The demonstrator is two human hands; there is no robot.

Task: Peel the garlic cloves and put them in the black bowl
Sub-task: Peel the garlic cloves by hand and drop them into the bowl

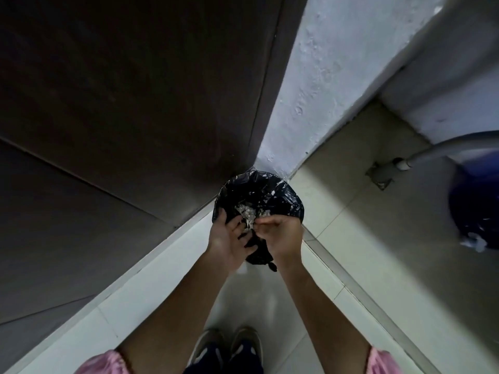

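Two hands meet in the middle of the frame above a small bin lined with a black plastic bag (272, 195). The left hand (229, 236) is spread, its fingers straight and apart, so its grip is slack and holds nothing. The right hand (280, 233) has its fingertips bunched together, its grip pinched on the papery scraps (247, 211) (pale and thin, garlic skin by the look) just beside the left fingers. More of the same pale scraps lie inside the bag, just above the hands in the frame. The slack of the bag hangs over the bin's near rim below the hands.

The bin stands in a corner of the room. A dark brown door (135, 90) fills the upper left of the frame, and a rough white wall (324, 76) runs up the centre right, the two meeting right behind the bin. The floor (364, 211) is of pale, glossy tiles, dim at the right and brighter at the lower centre. At the right edge a blue bin (475, 198) stands on the tiles, well apart from the black one, with a grey pipe (445, 149) curving down to the floor beside it. At the bottom of the frame, between the forearms, a pair of shoes (226, 346) rests on the tiles, and pink sleeves (102, 364) show at both lower corners.
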